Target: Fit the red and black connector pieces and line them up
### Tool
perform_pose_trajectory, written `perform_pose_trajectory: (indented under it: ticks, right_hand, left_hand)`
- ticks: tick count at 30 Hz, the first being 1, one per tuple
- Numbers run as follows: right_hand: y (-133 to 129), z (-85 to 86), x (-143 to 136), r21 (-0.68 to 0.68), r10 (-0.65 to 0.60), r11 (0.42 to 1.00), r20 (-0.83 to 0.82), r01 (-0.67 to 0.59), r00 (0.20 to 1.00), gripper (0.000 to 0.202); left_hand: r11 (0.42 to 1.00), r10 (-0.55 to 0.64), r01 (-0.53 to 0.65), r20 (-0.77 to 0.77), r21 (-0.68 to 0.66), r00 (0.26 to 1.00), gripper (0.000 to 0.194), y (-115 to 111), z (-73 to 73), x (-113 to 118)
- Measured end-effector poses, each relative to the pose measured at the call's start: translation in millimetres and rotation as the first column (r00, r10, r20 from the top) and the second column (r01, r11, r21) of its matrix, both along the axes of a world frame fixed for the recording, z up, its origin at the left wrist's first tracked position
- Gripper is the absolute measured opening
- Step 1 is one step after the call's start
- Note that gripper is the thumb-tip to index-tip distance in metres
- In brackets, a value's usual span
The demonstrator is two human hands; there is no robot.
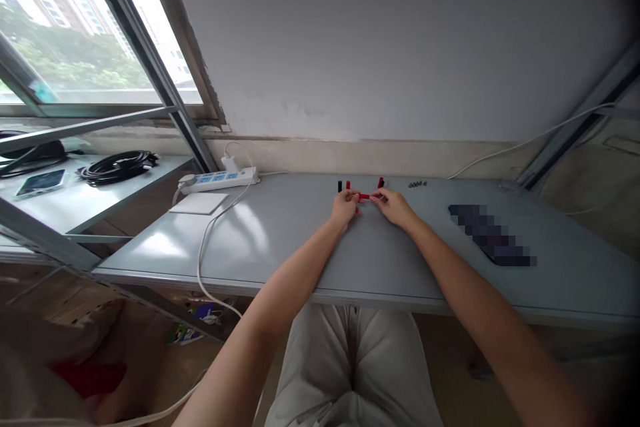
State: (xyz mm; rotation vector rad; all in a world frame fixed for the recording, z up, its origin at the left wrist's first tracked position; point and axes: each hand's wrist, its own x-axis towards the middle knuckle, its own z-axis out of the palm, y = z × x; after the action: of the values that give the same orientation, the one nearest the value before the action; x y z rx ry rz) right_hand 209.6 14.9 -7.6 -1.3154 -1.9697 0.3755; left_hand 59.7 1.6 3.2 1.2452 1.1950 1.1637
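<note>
Above the grey table (300, 233), my two hands meet at a slim red rod-like piece (364, 196), too small to name exactly. My left hand (344, 208) pinches its left end, and my right hand (395, 205) has the other end between thumb and fingertips. Just behind my left hand stand a small black piece (340, 185) and a small red piece (348, 185). Beyond my right hand is another small red piece (381, 181), with something black against it. Several tiny metal parts (417, 184) lie in a row further right.
At the left back sits a white power strip (225, 178) with a plug in it, near a flat white plate (199, 203). A white cable (203, 247) drops over the front edge. A dark pixelated object (493, 235) lies right. Coiled black cable (119, 167) rests on the left shelf.
</note>
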Motion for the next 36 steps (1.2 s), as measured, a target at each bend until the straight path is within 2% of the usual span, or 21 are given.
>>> perform_pose_trajectory:
  ticks: [4, 7, 12, 18, 23, 28, 30, 32, 34, 36]
  right_hand:
    - [-1.1, 2.2, 3.7, 0.133, 0.030, 0.990, 0.110, -0.045, 0.993, 0.014]
    - [-0.5, 2.7, 5.6, 0.179, 0.010, 0.983, 0.177, -0.043, 0.984, 0.012]
    - [-0.2, 2.9, 4.8, 0.189, -0.013, 0.981, 0.229, -0.031, 0.973, 0.011]
    - [-1.4, 3.5, 2.7, 0.210, -0.056, 0.978, 0.268, -0.001, 0.962, 0.013]
    - [-3.7, 2.7, -1.5, 0.190, -0.099, 0.981, 0.326, 0.037, 0.940, 0.014]
    - [-4.0, 1.5, 1.4, 0.172, -0.231, 0.970, 0.419, 0.173, 0.878, 0.011]
    - [-1.3, 1.7, 6.3, 0.114, -0.294, 0.956, 0.405, 0.271, 0.866, 0.012]
    - [3.7, 2.9, 12.1, 0.027, -0.362, 0.925, 0.359, 0.378, 0.861, 0.012]
    - [10.8, 5.2, 17.7, -0.062, -0.403, 0.894, 0.316, 0.443, 0.859, 0.011]
    - [19.4, 8.1, 22.3, -0.124, -0.416, 0.875, 0.299, 0.468, 0.859, 0.010]
  left_hand:
    - [1.000, 0.021, -0.021, 0.030, 0.011, 0.999, 0.013, 3.3, -4.0, 0.5]
    - [1.000, 0.012, -0.013, 0.022, 0.023, 1.000, 0.019, 6.1, -7.0, 0.1]
    - [0.999, -0.029, 0.028, 0.044, 0.019, 0.999, 0.033, 4.3, -5.5, 0.2]
    - [0.990, -0.128, 0.125, 0.038, 0.073, 0.991, 0.022, 3.3, -6.2, 0.2]
    - [0.993, -0.089, 0.086, 0.033, 0.081, 0.996, 0.014, 4.6, -7.3, 0.4]
    - [0.997, -0.024, 0.023, 0.018, 0.075, 1.000, 0.015, 2.8, -3.1, -0.4]
    - [0.995, -0.014, 0.017, -0.035, 0.095, 0.999, 0.015, 2.9, -3.1, -1.1]
    - [0.988, 0.017, 0.011, -0.178, 0.153, 0.984, 0.014, 3.2, -4.8, -1.7]
    - [0.966, 0.086, 0.017, -0.383, 0.258, 0.920, 0.011, 2.7, -7.3, -1.7]
    - [0.938, 0.143, 0.065, -0.550, 0.341, 0.823, 0.011, 1.0, -9.3, -1.2]
